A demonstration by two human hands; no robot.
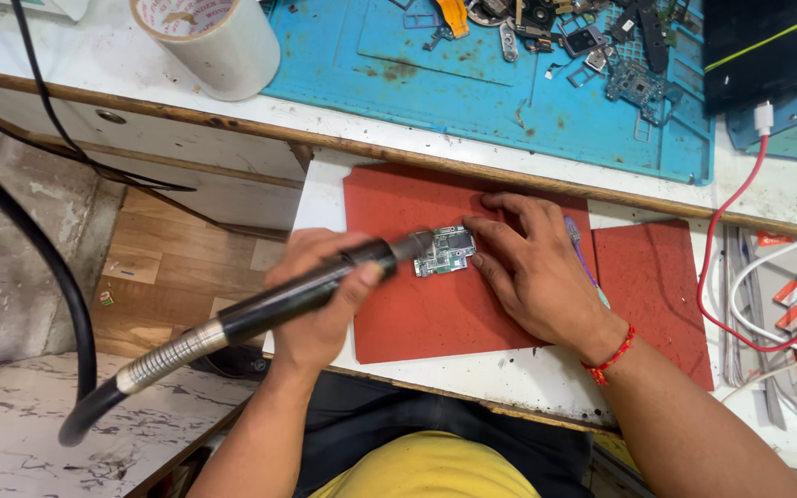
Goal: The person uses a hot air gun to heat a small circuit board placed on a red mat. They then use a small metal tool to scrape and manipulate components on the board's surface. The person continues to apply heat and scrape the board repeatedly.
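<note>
With the left hand [325,295] gripping the hot-air wand [306,290] at mid-frame, its nozzle could scorch the right hand [532,267] fingertips pressing flat beside the circuit board [445,250].

Left hand [320,295] grips a hot-air wand [297,293] over a circuit board [445,251] (right hand [532,272] steadying it).
</note>
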